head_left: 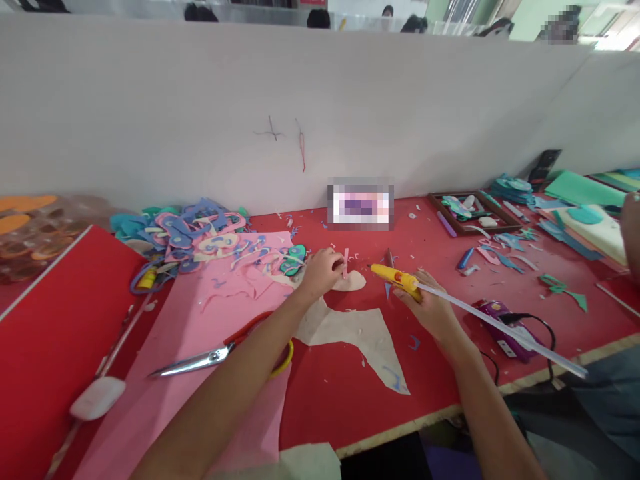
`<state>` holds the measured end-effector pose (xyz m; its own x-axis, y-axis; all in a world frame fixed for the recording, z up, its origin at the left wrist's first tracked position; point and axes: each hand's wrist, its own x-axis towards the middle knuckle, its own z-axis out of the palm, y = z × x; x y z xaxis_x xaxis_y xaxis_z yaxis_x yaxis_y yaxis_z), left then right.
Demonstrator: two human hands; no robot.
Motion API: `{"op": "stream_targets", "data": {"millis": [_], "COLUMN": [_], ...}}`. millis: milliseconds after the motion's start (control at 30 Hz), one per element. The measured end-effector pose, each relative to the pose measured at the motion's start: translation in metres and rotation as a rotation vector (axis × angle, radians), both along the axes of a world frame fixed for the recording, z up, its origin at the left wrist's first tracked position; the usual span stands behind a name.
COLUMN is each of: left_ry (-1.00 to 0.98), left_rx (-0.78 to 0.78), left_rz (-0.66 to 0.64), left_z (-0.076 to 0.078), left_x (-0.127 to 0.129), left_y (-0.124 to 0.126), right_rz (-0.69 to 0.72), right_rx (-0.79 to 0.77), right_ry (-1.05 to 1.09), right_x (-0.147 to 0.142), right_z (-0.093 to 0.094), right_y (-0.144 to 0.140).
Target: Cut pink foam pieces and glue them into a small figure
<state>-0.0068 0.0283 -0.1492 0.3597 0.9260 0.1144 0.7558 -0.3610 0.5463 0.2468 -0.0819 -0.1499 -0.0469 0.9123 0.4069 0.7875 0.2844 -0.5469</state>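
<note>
Two hands at work: my left hand point(323, 270) pinches a pink foam strip point(345, 263) over the cream cutout point(350, 281), my right hand point(425, 300) grips the glue gun point(395, 277), whose hot nozzle could burn my fingertips.

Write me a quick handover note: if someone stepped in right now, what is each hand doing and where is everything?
Left hand: pinches a small pink strip upright over a cream foam piece.
Right hand: grips a yellow glue gun, nozzle aimed at the strip, glue stick trailing behind.
Scissors lie on the pink sheet; finished-looking cutouts are piled behind.
Done: pieces cut.
Left: strip not yet stuck down.
</note>
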Motion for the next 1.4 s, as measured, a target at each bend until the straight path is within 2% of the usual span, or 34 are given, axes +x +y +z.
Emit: {"op": "stream_targets", "data": {"millis": [167, 300, 433, 533, 633, 767, 833, 900, 967, 1067, 1200, 1400], "left_ry": [-0.036, -0.040, -0.041, -0.046, -0.061, -0.065, -0.064, -0.070, -0.067, -0.054, -0.045, -0.058], "left_rx": [0.015, 0.025, 0.039, 0.030, 0.029, 0.047, 0.050, 0.053, 0.052, 0.032, 0.013, 0.002], "left_rz": [0.004, -0.005, -0.026, -0.015, -0.011, -0.006, -0.004, -0.006, -0.005, -0.021, -0.040, -0.025], "left_z": [0.000, 0.001, 0.002, 0.001, -0.001, -0.003, -0.005, -0.006, -0.006, -0.003, 0.000, 0.004], "left_x": [0.000, -0.001, -0.002, -0.003, -0.003, -0.003, -0.003, -0.003, -0.003, -0.003, -0.003, -0.002], "left_y": [-0.001, -0.002, -0.003, -0.004, -0.003, -0.002, -0.001, -0.001, -0.001, -0.001, -0.003, -0.005], "right_rz": [-0.176, -0.296, -0.415, -0.339, -0.205, -0.159, -0.032, 0.110, 0.196, 0.202, 0.244, 0.260], "right_rx": [-0.154, -0.170, -0.108, -0.122, -0.118, -0.009, -0.061, -0.125, -0.156, -0.150, -0.182, -0.280], "right_ry": [-0.103, -0.284, -0.457, -0.563, -0.605, -0.346, -0.117, 0.077, 0.192, 0.329, 0.506, 0.641], "right_x": [0.040, 0.065, 0.077, 0.084, 0.077, 0.028, -0.006, -0.037, -0.059, -0.078, -0.085, -0.087], "right_z": [-0.006, -0.011, -0.015, -0.015, 0.003, 0.050, 0.068, 0.073, 0.066, 0.043, 0.015, 0.004], "right_y": [-0.024, -0.036, -0.038, -0.037, -0.033, -0.006, 0.021, 0.049, 0.072, 0.090, 0.090, 0.089]}}
